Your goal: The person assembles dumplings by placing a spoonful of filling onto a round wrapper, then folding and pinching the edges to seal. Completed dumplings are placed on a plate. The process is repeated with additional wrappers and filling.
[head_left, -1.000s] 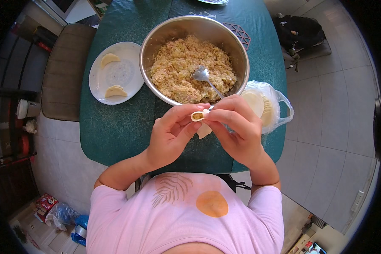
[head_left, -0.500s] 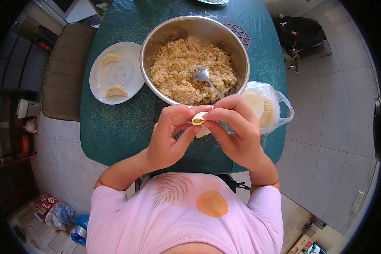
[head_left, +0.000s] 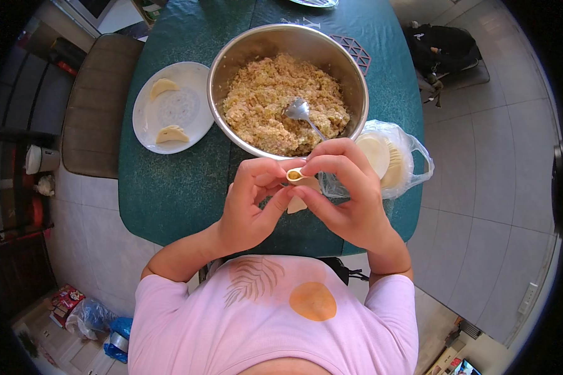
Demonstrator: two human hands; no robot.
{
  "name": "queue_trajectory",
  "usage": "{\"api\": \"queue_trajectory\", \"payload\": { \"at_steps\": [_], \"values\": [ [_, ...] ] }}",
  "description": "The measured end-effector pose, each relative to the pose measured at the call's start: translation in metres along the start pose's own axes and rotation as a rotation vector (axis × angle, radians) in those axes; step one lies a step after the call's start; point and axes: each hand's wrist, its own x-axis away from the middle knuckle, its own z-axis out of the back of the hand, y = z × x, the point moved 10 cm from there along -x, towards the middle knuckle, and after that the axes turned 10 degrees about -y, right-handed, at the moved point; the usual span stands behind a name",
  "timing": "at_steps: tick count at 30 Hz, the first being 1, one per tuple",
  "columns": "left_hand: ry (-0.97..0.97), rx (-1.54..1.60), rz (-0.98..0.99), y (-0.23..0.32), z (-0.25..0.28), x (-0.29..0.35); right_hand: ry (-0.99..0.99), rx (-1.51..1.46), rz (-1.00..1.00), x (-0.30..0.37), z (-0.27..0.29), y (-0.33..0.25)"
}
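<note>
Between my two hands, just in front of the big metal bowl, is a partly folded dumpling (head_left: 295, 175) with filling showing at its end. My left hand (head_left: 251, 199) pinches it from the left with thumb and fingers. From the other side my right hand (head_left: 346, 190) grips it the same way. Beneath them a pale round wrapper (head_left: 304, 195) partly shows, mostly hidden by my fingers. The steel bowl (head_left: 214, 94) holds a heap of minced filling (head_left: 275, 94), and a metal spoon (head_left: 298, 110) rests in it with its handle toward me.
A white plate (head_left: 145, 128) with two folded dumplings (head_left: 172, 134) stands left of the bowl. To the right, a plastic bag (head_left: 417, 156) holds stacked round wrappers (head_left: 373, 156). Behind the bowl lies a dark lattice trivet (head_left: 356, 53). A brown chair (head_left: 100, 106) stands beside the green table (head_left: 169, 206).
My right fingers have shifted slightly on the dumpling, and its end looks rounder and more open. More of the pale wrapper below shows. Bowl, plate and bag stay put.
</note>
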Motion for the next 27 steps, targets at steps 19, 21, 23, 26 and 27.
{"api": "queue_trajectory", "payload": {
  "at_steps": [19,21,23,26,27],
  "values": [
    [-0.093,-0.136,0.054,0.001,-0.002,0.002,-0.043,-0.016,0.015,-0.001,-0.001,0.001],
    [-0.059,-0.114,0.029,0.005,-0.002,0.002,-0.037,0.012,0.026,-0.001,-0.001,-0.001],
    [-0.044,-0.030,0.058,0.003,-0.002,0.000,-0.034,0.056,0.042,-0.001,-0.002,-0.005],
    [-0.076,0.022,0.159,-0.003,-0.004,-0.001,-0.047,0.100,0.057,-0.001,-0.005,-0.008],
    [-0.097,0.028,0.201,-0.006,-0.005,-0.001,-0.059,0.088,0.050,-0.001,-0.007,-0.005]
  ]
}}
